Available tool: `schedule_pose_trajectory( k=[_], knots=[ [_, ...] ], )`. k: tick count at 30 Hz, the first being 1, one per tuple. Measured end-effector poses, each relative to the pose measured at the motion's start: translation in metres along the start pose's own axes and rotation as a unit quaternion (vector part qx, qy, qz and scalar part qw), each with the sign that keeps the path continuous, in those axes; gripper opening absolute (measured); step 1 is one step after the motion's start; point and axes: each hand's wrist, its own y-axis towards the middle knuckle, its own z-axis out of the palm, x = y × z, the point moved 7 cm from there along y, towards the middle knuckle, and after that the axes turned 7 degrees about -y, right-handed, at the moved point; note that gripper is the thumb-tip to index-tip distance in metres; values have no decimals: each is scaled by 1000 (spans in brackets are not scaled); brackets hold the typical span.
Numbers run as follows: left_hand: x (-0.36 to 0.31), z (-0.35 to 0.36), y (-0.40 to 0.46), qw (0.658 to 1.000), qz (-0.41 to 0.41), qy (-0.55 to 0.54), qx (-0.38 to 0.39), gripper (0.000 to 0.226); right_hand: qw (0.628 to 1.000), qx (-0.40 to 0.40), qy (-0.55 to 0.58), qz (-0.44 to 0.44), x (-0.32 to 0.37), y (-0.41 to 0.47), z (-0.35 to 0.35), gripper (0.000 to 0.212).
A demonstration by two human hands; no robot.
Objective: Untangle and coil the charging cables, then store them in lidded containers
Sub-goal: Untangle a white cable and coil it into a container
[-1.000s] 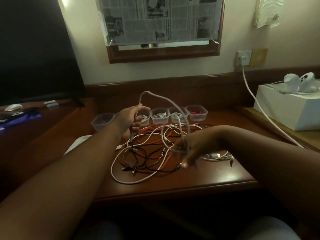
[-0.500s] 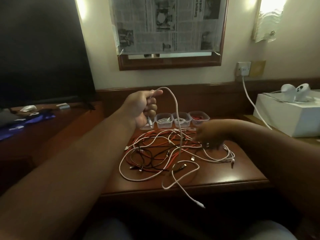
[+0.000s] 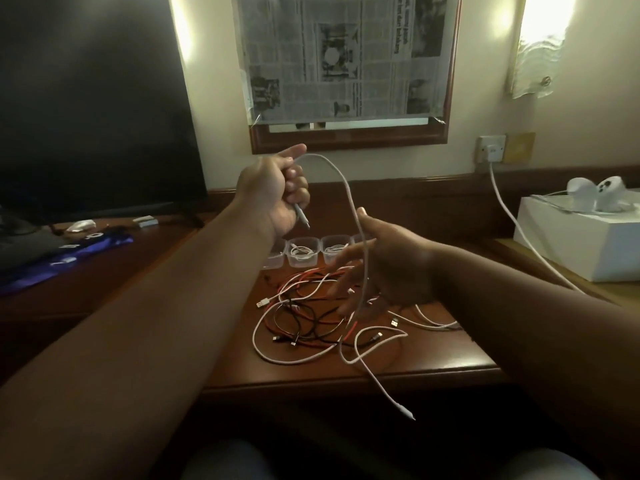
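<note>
Gripping a white cable point(image 3: 349, 188) near one end, the left hand point(image 3: 273, 192) is raised, fingers curled round it. From there it arches over and runs down past the right hand point(image 3: 388, 268), whose spread fingers lie open against it, above the tangle point(image 3: 311, 317) on the desk point(image 3: 450, 358).

L hand point(image 3: 273, 192) grips white cable point(image 3: 349, 195), maybe.

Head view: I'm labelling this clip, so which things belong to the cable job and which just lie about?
Job: white cable in left hand; right hand; tangled cables; clear containers.
Lying about: dark screen; newspaper; white box; wall socket.
</note>
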Motion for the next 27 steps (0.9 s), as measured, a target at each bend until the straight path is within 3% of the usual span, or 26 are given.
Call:
schedule_pose_trajectory(
  k=[3,7,13,19,21,22,24,25,26,27],
  knots=[
    [-8,-11,3,999,3,2,-32,34,994,104,17,-14,2,-10,25,92],
    [-7,-19,-4,998,-2,10,-55,38,980,188,48,-50,12,-29,47,73],
    [-7,-14,-12,998,-25,-24,-61,37,965,215,113,-95,21,-45,50,63],
    [-7,7,-24,998,-54,-38,-16,38,986,88,127,-59,16,-44,31,47],
    [-4,7,-26,997,-62,-32,-15,37,995,-50,52,-65,16,-39,14,39],
    [0,7,-27,997,-66,-22,-13,36,983,-158,-31,-85,18,-37,1,34],
    [9,5,-30,997,-71,21,-11,35,903,-354,-173,-170,33,-45,-19,25],
    [16,4,-31,996,-73,52,-11,35,863,-407,-204,-220,41,-52,-20,22],
    [24,2,-32,994,-78,78,-9,35,847,-417,-213,-251,46,-55,-18,20],
    [34,1,-34,991,-87,100,-4,35,857,-392,-219,-254,47,-52,-13,22]
  ],
)
